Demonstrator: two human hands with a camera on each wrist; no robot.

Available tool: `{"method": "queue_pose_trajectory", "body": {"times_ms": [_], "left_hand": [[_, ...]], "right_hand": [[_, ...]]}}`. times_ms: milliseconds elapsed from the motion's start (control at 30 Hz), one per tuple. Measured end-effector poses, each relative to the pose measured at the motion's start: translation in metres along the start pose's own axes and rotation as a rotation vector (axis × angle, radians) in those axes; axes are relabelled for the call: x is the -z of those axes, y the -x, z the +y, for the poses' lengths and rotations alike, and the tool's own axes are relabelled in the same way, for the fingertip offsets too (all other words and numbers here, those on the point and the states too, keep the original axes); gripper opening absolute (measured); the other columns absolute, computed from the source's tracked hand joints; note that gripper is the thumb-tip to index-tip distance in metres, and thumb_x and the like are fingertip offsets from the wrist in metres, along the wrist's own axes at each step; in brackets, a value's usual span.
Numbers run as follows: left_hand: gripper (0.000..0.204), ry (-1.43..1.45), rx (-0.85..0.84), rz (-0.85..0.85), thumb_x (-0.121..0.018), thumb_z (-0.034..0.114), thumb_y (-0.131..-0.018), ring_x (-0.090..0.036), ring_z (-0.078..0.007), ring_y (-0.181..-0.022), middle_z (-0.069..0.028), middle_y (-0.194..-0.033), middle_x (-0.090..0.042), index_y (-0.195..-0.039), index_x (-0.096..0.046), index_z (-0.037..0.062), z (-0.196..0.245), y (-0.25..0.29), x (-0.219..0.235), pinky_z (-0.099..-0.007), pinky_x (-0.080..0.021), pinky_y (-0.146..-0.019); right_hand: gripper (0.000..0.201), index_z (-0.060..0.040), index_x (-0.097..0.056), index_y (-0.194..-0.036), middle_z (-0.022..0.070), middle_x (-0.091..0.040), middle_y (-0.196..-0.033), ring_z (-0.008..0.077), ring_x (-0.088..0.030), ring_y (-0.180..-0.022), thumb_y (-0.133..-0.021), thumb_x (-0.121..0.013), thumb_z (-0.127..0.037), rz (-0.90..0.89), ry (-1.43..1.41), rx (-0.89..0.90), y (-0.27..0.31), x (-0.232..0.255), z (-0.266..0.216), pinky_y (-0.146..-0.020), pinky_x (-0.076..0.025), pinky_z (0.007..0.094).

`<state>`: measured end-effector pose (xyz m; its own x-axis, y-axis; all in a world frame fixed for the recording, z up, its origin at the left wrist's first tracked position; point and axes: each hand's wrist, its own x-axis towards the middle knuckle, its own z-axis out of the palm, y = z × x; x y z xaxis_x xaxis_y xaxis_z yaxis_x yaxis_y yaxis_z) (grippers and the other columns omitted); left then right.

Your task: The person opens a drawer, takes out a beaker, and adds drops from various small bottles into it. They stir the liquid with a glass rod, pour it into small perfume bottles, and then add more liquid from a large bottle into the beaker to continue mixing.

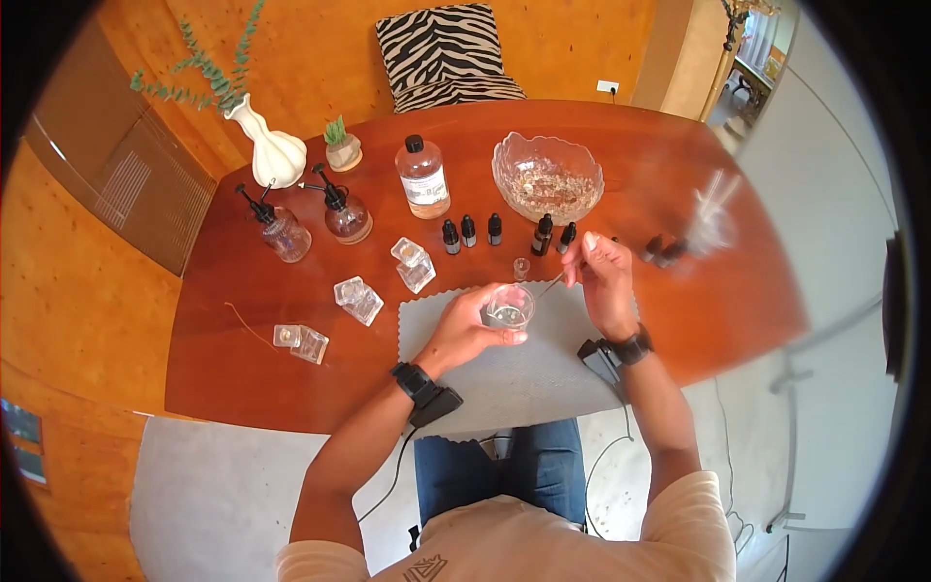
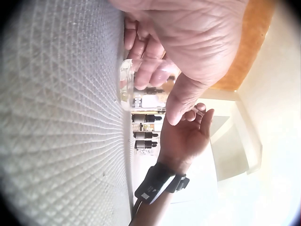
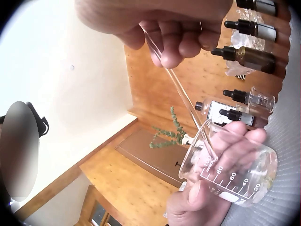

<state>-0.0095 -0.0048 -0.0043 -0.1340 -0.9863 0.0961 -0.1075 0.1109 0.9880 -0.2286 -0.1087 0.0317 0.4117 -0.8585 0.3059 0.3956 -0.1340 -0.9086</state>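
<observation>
My left hand (image 1: 464, 328) grips a small glass beaker (image 3: 230, 165) by its side, thumb on one wall and fingers round the other. White volume marks show on the beaker in the right wrist view, and a little clear liquid with pale bits lies at its bottom. Between thumb and fingers my right hand (image 1: 603, 281) pinches a thin glass stirring rod (image 3: 183, 94), which slants down into the beaker's mouth. Below both hands lies a grey textured mat (image 1: 562, 359). A tiny glass cup (image 1: 522, 269) stands just beyond the beaker.
Several dark dropper bottles (image 1: 468, 231) line the mat's far side. Behind them stand a large labelled bottle (image 1: 424, 184) and a glass bowl (image 1: 548, 179) of pale chips. Spray bottles (image 1: 347, 215), a white vase (image 1: 274, 150) and clear square bottles (image 1: 359, 301) occupy the left.
</observation>
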Motion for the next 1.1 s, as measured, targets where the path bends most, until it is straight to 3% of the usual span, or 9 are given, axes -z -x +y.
{"method": "queue_pose_trajectory", "body": {"times_ms": [467,867,1100], "left_hand": [[0.060,-0.005,0.000,-0.004,-0.090,0.019,-0.075,-0.067,-0.0186,-0.110,-0.0105,-0.117,-0.071,-0.127,-0.066,0.0004,0.005,0.001,-0.001,-0.0333,-0.051,-0.099],[0.059,-0.051,-0.004,0.007,-0.090,0.019,-0.075,-0.067,-0.0176,-0.109,-0.0091,-0.117,-0.070,-0.125,-0.066,0.0003,0.006,-0.001,-0.001,-0.0329,-0.051,-0.098],[0.063,-0.047,0.045,-0.025,-0.090,0.019,-0.076,-0.064,-0.0163,-0.115,-0.0062,-0.123,-0.069,-0.130,-0.063,0.0017,0.006,-0.001,0.001,-0.0327,-0.048,-0.102]], "right_hand": [[0.044,-0.0022,-0.068,-0.082,0.0019,-0.064,-0.072,0.0102,-0.057,-0.060,-0.108,-0.057,-0.036,0.001,0.049,0.013,-0.001,-0.003,-0.008,-0.058,-0.040,0.0248],[0.029,-0.0020,-0.069,-0.086,0.0011,-0.063,-0.074,0.0095,-0.059,-0.065,-0.105,-0.064,-0.023,-0.035,0.045,-0.023,0.003,-0.007,-0.008,-0.065,-0.046,0.0257],[0.032,0.0003,-0.070,-0.087,0.0030,-0.063,-0.073,0.0120,-0.057,-0.067,-0.106,-0.063,-0.025,-0.100,0.249,0.151,0.008,-0.013,-0.011,-0.064,-0.045,0.0285]]}}
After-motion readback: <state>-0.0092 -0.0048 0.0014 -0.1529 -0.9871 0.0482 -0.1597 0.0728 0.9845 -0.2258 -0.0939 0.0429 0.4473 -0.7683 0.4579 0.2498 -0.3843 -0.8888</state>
